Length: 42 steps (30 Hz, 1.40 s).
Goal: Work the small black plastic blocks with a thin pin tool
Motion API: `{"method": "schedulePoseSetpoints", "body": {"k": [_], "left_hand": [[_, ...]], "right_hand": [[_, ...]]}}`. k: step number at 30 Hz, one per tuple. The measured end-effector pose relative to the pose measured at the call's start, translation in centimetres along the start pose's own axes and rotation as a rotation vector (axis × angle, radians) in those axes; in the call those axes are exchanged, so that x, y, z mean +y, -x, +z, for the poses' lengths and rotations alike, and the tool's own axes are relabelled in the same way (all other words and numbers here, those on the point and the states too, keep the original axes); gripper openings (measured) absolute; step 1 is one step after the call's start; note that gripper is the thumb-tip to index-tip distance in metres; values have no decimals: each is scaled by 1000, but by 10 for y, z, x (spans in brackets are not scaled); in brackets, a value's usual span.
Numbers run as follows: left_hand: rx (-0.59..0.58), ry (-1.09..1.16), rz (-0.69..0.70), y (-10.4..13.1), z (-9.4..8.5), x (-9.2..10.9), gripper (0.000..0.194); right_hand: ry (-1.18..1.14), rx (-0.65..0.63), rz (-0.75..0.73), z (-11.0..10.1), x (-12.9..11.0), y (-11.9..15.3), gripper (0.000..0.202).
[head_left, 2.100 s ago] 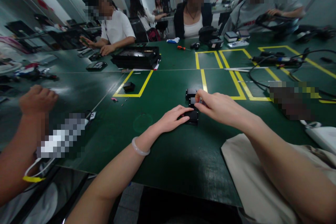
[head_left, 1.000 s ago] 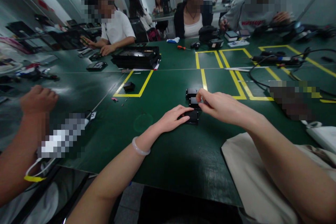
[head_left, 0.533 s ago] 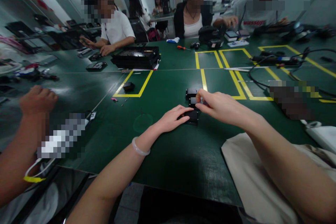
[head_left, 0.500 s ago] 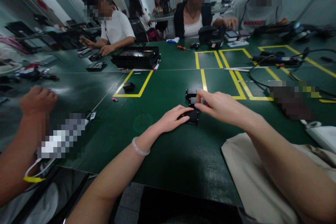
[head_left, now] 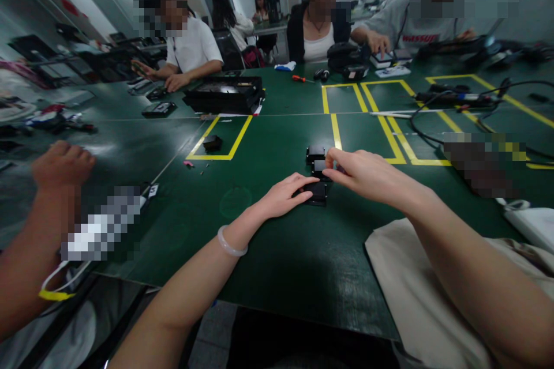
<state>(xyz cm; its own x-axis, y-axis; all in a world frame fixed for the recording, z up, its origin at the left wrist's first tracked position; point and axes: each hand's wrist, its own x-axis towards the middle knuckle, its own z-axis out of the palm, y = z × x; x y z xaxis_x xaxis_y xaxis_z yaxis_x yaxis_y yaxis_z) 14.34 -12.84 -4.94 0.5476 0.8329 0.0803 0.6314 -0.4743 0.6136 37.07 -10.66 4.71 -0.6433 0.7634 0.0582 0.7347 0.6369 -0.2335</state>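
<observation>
Three small black blocks stand in a row on the green table in front of me. The nearest black block [head_left: 317,192] lies between the thumb and outstretched index finger of my left hand [head_left: 289,194], which steadies it from the left. Just behind it is the middle black block [head_left: 319,169]. My right hand [head_left: 350,168] is at that block's right side, thumb and fingers pinched together; whatever is between them is hidden. The far black block [head_left: 315,153] sits beyond, touched by neither hand.
Another small black block [head_left: 212,142] lies inside a yellow tape outline at the left. Behind it stands a large black case [head_left: 225,94]. An orange screwdriver [head_left: 299,78] lies farther back. Beige cloth [head_left: 402,265] covers the right front edge. A neighbour's arm [head_left: 60,184] is at the left.
My right hand has shifted very slightly at the middle block. My left hand and the blocks look the same. Across the table, a person's hand has lowered a little onto a device.
</observation>
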Motion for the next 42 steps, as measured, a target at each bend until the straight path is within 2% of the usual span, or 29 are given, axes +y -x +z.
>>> {"method": "schedulePoseSetpoints", "body": {"k": [10,17,24,42], "left_hand": [[5,4,13,0,0,0,42],[-7,-1,9,0,0,-2,43],[0,-7,8,0,0,-1,42],[3,-9,2,0,0,-1,42]], "right_hand": [[-75,-31,-27,-1,2,1,19],[23,-24,5,-1,-3,1,17],[-8,-20,-47,-2,-5,3,18],[66,-13,8,-1,-6,1,20]]}}
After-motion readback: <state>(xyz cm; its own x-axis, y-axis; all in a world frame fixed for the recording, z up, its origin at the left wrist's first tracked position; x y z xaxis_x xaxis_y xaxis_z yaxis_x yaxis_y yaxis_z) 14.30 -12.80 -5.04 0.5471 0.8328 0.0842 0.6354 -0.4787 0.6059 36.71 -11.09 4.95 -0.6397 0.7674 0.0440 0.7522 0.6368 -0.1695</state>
